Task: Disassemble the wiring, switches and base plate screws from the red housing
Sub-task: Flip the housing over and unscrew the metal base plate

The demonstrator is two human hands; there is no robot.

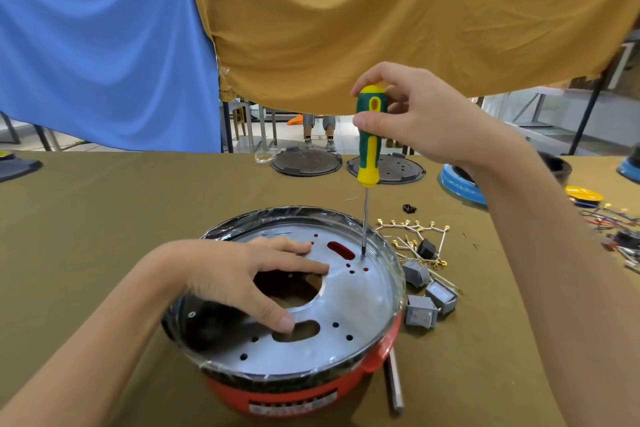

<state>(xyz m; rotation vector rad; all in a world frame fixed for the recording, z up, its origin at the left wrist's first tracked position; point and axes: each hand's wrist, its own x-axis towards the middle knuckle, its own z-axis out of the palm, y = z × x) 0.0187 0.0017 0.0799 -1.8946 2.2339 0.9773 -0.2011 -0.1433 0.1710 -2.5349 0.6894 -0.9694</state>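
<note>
You held the screwdriver [369, 135] almost upright, its long axis running from the yellow-capped handle top down to the tip, with the handle leaning slightly to the right of the tip. The tip met the base plate [349, 302] near its far right edge, just right of the red oblong slot. Your right hand [426, 118] gripped the top of the green and yellow handle from the right, thumb on the near face and fingers curled round the far side.

The red housing [304, 392] sat on the olive table [104, 236] directly before you, open side up, with the round silver plate lying flat inside its rim. The plate showed a large central opening, several oblong slots and small round holes, some showing red beneath. A clear wrinkled film ran round the dark rim, and a pale label was on the near red wall, too blurred to read.

Your left hand [249, 277] rested on the plate, fingers spread and laid flat across the central opening, thumb reaching towards the near slot.

To the right of the housing lay three grey switches [429, 298], just beside it, and a loose bundle of white wiring [415, 229] with gold terminals and a small black part. A metal rod [394, 381] lay by the housing's near right side. Two dark round plates [306, 161] stood at the far table edge.
</note>
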